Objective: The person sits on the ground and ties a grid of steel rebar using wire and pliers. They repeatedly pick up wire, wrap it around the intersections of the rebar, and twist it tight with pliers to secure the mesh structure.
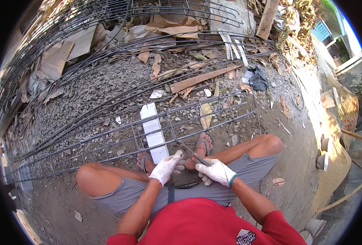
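Observation:
My right hand (217, 172), in a white work glove, is closed round the handles of end-cutting pliers (194, 155), whose jaws point forward and left. My left hand (167, 167), gloved too, is held just left of the jaws with thumb and fingers drawn together; whatever is in them is too small to make out. Just beyond both hands lies a long cage of steel rebar (181, 121) with several stirrups tied across it. Under the cage rests a white block (152, 132), lengthwise between my feet and the gravel.
Gravel (111, 77) covers the ground past the cage, with loose steel bars (107, 100) running across it. Farther off are a wooden plank (205, 78), a dark plastic bag (258, 78), torn cardboard (174, 29) and more rebar. White buckets (323, 161) stand at the right.

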`<control>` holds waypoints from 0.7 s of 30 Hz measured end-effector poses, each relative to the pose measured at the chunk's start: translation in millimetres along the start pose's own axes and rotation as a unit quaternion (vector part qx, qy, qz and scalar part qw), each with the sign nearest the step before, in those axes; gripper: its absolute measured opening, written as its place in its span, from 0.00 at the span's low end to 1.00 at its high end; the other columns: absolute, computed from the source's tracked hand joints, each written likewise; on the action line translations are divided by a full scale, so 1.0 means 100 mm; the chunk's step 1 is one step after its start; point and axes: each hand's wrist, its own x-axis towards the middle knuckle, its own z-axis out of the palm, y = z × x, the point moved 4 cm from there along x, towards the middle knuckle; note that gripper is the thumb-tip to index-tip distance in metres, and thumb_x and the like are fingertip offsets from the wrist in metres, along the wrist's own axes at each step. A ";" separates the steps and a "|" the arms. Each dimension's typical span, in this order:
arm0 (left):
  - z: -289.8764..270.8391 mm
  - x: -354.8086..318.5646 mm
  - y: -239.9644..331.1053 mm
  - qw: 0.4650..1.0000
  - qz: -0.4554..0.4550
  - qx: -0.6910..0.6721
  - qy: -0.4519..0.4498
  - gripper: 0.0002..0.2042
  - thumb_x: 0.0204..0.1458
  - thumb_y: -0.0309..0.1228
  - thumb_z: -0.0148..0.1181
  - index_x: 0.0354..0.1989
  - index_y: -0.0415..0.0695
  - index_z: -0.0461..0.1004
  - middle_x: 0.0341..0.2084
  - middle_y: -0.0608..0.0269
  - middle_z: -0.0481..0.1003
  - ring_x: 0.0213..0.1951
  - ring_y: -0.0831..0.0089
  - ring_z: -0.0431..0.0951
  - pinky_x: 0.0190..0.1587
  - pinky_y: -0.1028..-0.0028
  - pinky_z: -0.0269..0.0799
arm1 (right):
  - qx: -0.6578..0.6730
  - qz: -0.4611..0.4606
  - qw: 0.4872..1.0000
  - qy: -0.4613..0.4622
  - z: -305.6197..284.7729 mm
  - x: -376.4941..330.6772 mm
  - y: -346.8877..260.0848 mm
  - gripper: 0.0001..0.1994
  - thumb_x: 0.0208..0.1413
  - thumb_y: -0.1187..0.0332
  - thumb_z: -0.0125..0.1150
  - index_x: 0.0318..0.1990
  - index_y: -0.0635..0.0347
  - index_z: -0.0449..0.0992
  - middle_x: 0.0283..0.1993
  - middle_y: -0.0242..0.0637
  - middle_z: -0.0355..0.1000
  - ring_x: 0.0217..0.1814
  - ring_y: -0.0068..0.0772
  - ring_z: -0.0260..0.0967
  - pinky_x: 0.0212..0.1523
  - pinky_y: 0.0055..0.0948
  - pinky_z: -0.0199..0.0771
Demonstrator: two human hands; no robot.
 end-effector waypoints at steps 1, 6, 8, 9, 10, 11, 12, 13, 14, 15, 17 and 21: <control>0.02 0.12 -0.11 0.987 -0.028 -0.154 -0.039 0.25 0.67 0.53 0.57 0.58 0.44 0.75 0.44 0.60 0.82 0.45 0.66 0.84 0.42 0.67 0.78 | -0.005 0.009 1.000 -0.003 0.05 -0.12 -0.19 0.21 0.65 0.50 0.66 0.51 0.61 0.76 0.32 0.29 0.72 0.26 0.19 0.72 0.25 0.23 0.80; 0.63 0.54 0.04 0.861 0.086 -0.465 -0.188 0.20 0.70 0.42 0.54 0.61 0.41 0.76 0.53 0.50 0.81 0.52 0.51 0.82 0.59 0.48 0.77 | 0.252 0.084 0.942 -0.203 0.32 0.06 0.16 0.11 0.68 0.59 0.63 0.44 0.57 0.73 0.29 0.30 0.72 0.22 0.27 0.70 0.20 0.31 0.73; 0.73 0.68 -0.04 0.810 0.100 -0.532 -0.225 0.16 0.69 0.44 0.56 0.46 0.43 0.81 0.44 0.54 0.85 0.45 0.59 0.86 0.54 0.56 0.82 | 0.359 0.095 0.895 -0.248 0.31 0.11 0.29 0.09 0.67 0.63 0.64 0.46 0.56 0.72 0.28 0.31 0.73 0.22 0.31 0.70 0.20 0.33 0.74; 0.72 0.76 -0.11 0.818 0.146 -0.510 -0.223 0.17 0.69 0.46 0.55 0.38 0.46 0.80 0.30 0.64 0.83 0.33 0.65 0.83 0.42 0.62 0.82 | 0.344 0.080 0.905 -0.238 0.30 0.09 0.31 0.10 0.67 0.64 0.64 0.47 0.57 0.72 0.28 0.32 0.73 0.23 0.33 0.71 0.21 0.35 0.75; 0.81 0.56 0.02 0.856 0.101 -0.486 -0.145 0.19 0.70 0.49 0.54 0.31 0.48 0.76 0.20 0.71 0.73 0.23 0.70 0.74 0.30 0.67 0.75 | 0.278 0.054 0.942 -0.182 0.22 0.09 0.35 0.10 0.65 0.64 0.65 0.48 0.57 0.73 0.29 0.35 0.75 0.24 0.35 0.73 0.24 0.38 0.78; 0.89 0.27 0.22 0.849 0.086 -0.510 -0.107 0.21 0.69 0.51 0.55 0.29 0.50 0.74 0.16 0.74 0.68 0.19 0.74 0.69 0.25 0.72 0.66 | 0.212 0.018 0.969 -0.125 0.20 0.05 0.32 0.11 0.64 0.64 0.66 0.48 0.57 0.73 0.30 0.37 0.76 0.26 0.37 0.75 0.26 0.40 0.80; 0.89 0.35 0.14 0.858 0.128 -0.490 -0.090 0.22 0.68 0.53 0.54 0.26 0.52 0.71 0.16 0.74 0.68 0.17 0.77 0.67 0.23 0.72 0.64 | 0.106 -0.037 0.992 -0.058 0.21 0.01 0.19 0.13 0.62 0.65 0.66 0.49 0.60 0.74 0.32 0.39 0.77 0.27 0.38 0.77 0.27 0.41 0.81; 0.96 0.41 0.16 0.861 0.121 -0.490 -0.057 0.23 0.68 0.54 0.53 0.25 0.53 0.69 0.15 0.75 0.66 0.15 0.78 0.63 0.20 0.72 0.60 | 0.005 -0.105 0.994 0.032 0.18 -0.06 0.06 0.15 0.60 0.66 0.66 0.51 0.63 0.75 0.33 0.42 0.79 0.28 0.39 0.78 0.28 0.42 0.83; 1.04 0.61 0.11 0.851 0.059 -0.522 0.016 0.23 0.68 0.55 0.55 0.24 0.54 0.69 0.13 0.76 0.64 0.12 0.78 0.59 0.18 0.71 0.58 | -0.161 -0.205 0.959 0.108 0.09 -0.10 0.01 0.17 0.59 0.67 0.64 0.53 0.65 0.76 0.36 0.44 0.80 0.31 0.39 0.80 0.32 0.42 0.84; 1.14 0.71 0.12 0.851 0.070 -0.517 0.058 0.22 0.67 0.54 0.57 0.24 0.55 0.69 0.13 0.76 0.63 0.11 0.78 0.58 0.16 0.71 0.57 | -0.311 -0.292 0.883 0.197 -0.01 -0.17 -0.04 0.19 0.58 0.69 0.63 0.55 0.68 0.76 0.38 0.46 0.81 0.33 0.39 0.81 0.35 0.41 0.85; 1.18 1.17 -0.10 0.809 0.134 -0.572 -0.009 0.21 0.65 0.54 0.60 0.23 0.55 0.70 0.13 0.75 0.65 0.10 0.78 0.58 0.15 0.71 0.56 | -0.494 -0.287 0.747 0.340 0.32 -0.49 -0.30 0.19 0.54 0.68 0.62 0.52 0.67 0.77 0.39 0.62 0.79 0.43 0.66 0.79 0.45 0.52 0.78; 1.04 1.09 -0.09 0.866 0.093 -0.451 0.195 0.18 0.62 0.52 0.65 0.25 0.55 0.73 0.14 0.74 0.70 0.13 0.79 0.65 0.16 0.72 0.58 | -0.340 -0.139 0.910 0.190 -0.03 0.06 0.07 0.15 0.56 0.71 0.60 0.50 0.64 0.78 0.34 0.48 0.80 0.32 0.46 0.81 0.31 0.45 0.80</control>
